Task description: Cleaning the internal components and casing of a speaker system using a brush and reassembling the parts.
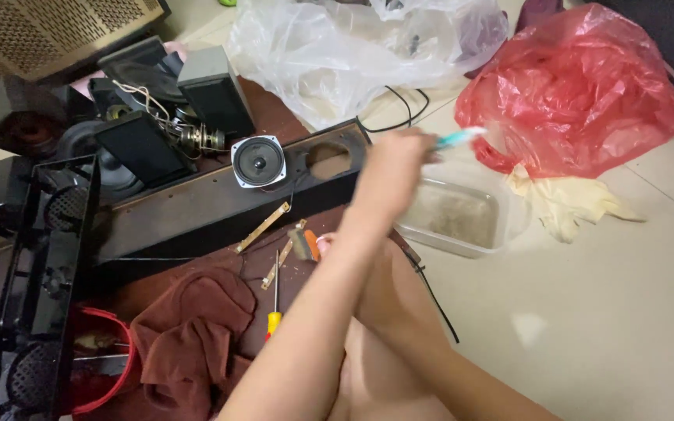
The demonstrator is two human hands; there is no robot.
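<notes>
My left hand reaches out to the right, shut on a brush with a teal and white handle. It is blurred by motion. It hovers over the near left corner of a clear plastic tub with a cloudy, dirty bottom. My forearm crosses over my bare knee. My right hand is out of sight. A long dark wooden speaker panel lies to the left, with a round hole and a loose round speaker driver on it.
A yellow-handled screwdriver, thin brass strips and a brown rag lie near my arm. Black speaker boxes stand behind. A red plastic bag, a clear bag, pale gloves and a black cable lie on the tile floor.
</notes>
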